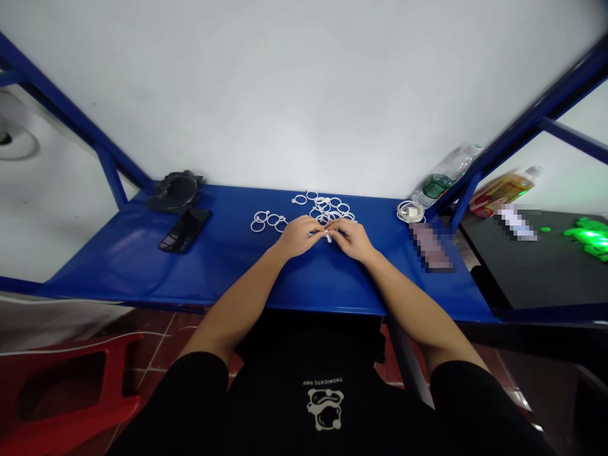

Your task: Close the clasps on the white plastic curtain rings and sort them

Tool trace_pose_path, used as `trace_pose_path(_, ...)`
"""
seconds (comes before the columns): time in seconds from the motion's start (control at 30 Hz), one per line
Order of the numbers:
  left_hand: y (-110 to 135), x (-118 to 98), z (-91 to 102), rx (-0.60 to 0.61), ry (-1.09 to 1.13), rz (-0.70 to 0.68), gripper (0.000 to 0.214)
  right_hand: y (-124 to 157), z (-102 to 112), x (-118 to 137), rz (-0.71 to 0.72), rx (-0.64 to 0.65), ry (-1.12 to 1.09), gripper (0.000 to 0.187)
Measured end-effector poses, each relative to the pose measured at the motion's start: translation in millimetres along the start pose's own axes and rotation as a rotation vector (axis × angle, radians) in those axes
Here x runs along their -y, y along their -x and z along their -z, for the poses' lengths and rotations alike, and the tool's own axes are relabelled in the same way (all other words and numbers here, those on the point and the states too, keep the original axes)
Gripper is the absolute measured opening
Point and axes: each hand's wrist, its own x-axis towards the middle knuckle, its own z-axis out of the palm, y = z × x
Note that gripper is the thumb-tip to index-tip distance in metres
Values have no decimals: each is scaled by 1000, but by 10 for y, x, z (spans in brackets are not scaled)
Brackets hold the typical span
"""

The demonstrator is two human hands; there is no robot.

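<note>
My left hand (301,236) and my right hand (350,239) meet at the middle of the blue table, their fingertips pinched together. Between them is a small white piece (328,236), its lower end poking out below the fingers. Its exact kind is too small to make out, and the fingers cover part of it. Just beyond the hands lies a pile of white rings (335,202), each with a little eyelet. A smaller group of the same rings (273,220) rests to the left of my left hand.
On the blue table (228,266) a black phone (185,230) and a dark bundled item (175,191) lie at left. A coiled white cable (410,211), a plastic bottle (439,183) and a blurred-out flat object (431,247) are at right. Blue metal posts (111,176) flank the table.
</note>
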Motion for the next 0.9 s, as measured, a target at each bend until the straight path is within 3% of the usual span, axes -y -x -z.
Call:
trace_pose_path(0.3, -25, -39, 10, -35, -1, 30, 8, 9, -50, -25, -34, -77, 63, 29)
trace_pose_path(0.43, -21, -21, 56, -151, 42, 28, 5, 11, 4, -117, -68, -129, 159, 25)
trace_pose_path(0.6, -20, 166, 195, -330, 39, 310, 10, 6, 121, -343, -131, -96, 291, 16)
trace_pose_path(0.73, -10, 362, 346, -369, -116, 561, 13, 10, 145, -451, -153, -20, 319, 13)
trace_pose_path(0.9, 39, 517, 455, -366, -161, 644, 13, 6, 283, -436, -152, -47, 350, 20)
